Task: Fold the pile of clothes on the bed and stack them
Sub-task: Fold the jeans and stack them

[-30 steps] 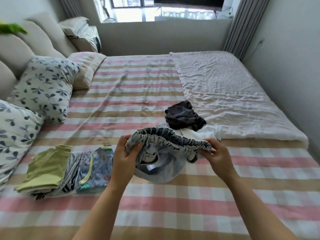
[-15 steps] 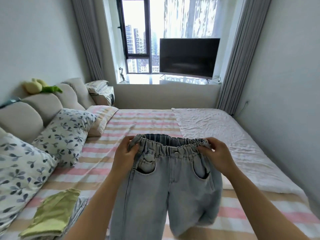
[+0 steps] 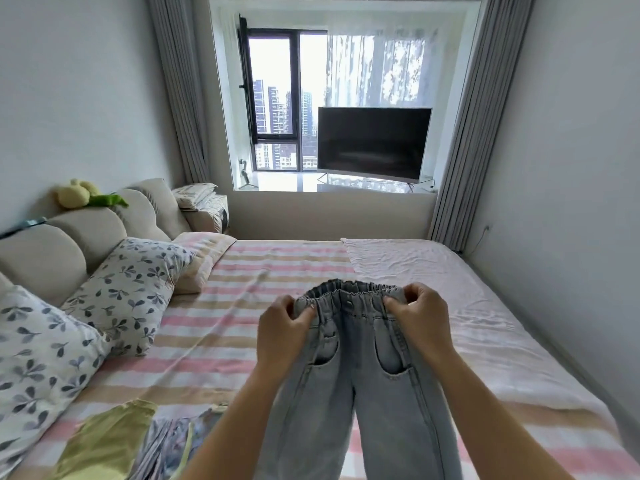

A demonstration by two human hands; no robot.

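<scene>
Head view: left hand (image 3: 282, 327) and right hand (image 3: 420, 317), each grip pinching the waistband, hold the jeans (image 3: 363, 393) up above the bed (image 3: 214, 341); I'd guess the hanging legs could twist on landing and crease the fold.

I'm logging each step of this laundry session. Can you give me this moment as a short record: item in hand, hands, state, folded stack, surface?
item in hand: light blue jeans
hands: left hand and right hand each grip one end of the elastic waistband
state: held up above the bed, legs hanging down, not yet folded
folded stack: green garment with patterned garments beside it, lower left, partly cut off by the frame
surface: bed with striped sheet; white blanket on its right side
</scene>
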